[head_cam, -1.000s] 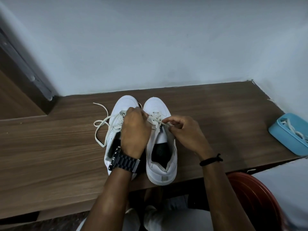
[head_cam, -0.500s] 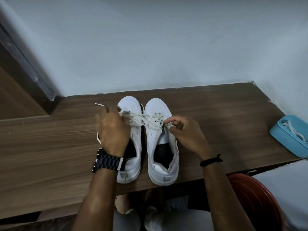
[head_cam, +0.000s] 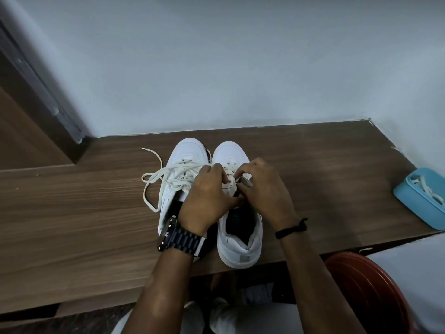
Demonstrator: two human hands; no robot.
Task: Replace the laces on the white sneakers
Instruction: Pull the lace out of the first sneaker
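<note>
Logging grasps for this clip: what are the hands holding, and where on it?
Both the left hand and right hand pinch the lace of the right sneaker, at its lacing over the tongue.

We've got two white sneakers [head_cam: 237,239] with black insides, and off-white laces [head_cam: 154,174] spilling out at nine o'clock over the brown wood-grain table [head_cam: 72,213]. We see a black link-band watch [head_cam: 183,238] on one wrist and a thin black cord bracelet [head_cam: 291,229] on the other. At three o'clock sits a light blue container [head_cam: 419,203] with a pale lace inside, at five o'clock a red-brown round stool [head_cam: 368,288]. The wall [head_cam: 216,68] reads pale blue-grey.
</note>
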